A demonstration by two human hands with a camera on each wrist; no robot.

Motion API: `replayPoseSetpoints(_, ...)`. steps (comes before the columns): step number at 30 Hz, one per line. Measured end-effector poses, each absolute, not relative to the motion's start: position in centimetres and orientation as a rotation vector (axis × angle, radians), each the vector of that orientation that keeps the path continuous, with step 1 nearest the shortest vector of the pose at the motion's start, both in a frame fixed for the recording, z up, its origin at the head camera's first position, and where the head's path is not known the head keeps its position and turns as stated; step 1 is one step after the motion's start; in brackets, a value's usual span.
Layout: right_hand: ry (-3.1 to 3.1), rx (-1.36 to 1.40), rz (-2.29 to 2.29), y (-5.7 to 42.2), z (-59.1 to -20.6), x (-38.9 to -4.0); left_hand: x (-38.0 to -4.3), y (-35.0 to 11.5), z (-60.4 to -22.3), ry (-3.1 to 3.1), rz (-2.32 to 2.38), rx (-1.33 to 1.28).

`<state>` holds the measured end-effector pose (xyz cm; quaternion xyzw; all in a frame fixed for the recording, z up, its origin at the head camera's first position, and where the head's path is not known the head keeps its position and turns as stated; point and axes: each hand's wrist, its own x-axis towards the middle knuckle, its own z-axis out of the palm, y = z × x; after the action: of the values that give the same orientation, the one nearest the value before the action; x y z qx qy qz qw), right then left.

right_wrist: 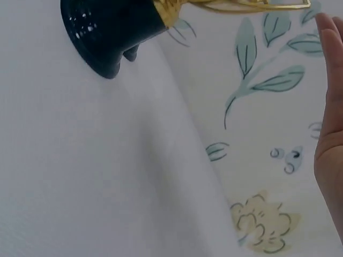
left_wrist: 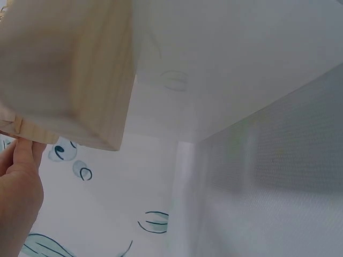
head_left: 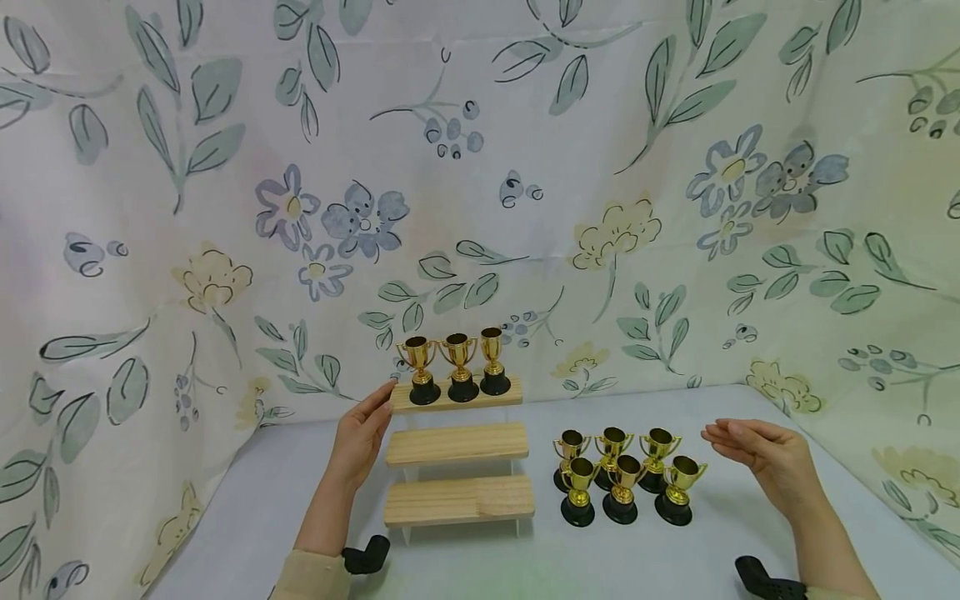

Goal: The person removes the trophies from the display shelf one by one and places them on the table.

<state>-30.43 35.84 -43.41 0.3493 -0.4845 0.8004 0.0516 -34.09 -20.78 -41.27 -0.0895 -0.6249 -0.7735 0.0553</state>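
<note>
Three gold trophies (head_left: 460,354) with black bases stand upright in a row on the far, top step of a pale three-step wooden stand (head_left: 457,446), where the left hand (head_left: 360,442) lays its extended fingers against the left end without gripping. To the stand's right, six more trophies (head_left: 624,477) stand in two rows on the white tabletop (head_left: 442,567), the right hand (head_left: 768,458) just beyond them, fingers outstretched and holding nothing. Behind everything hangs a pale cloth (head_left: 450,217) of blue and yellow flowers and green leaves, wrapping round both sides.
</note>
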Motion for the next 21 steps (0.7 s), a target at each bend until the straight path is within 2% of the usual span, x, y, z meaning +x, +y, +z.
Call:
replayPoseSetpoints(14,-1.528,1.085,2.315,31.3,-38.5,-30.1,-34.1,-20.8,-41.2,-1.893,-2.346,-0.264)
replayPoseSetpoints(21,-1.692,0.947,2.185,27.9,-35.8,-29.7,-34.0,-20.8,-41.2,-1.907,-2.343,-0.260)
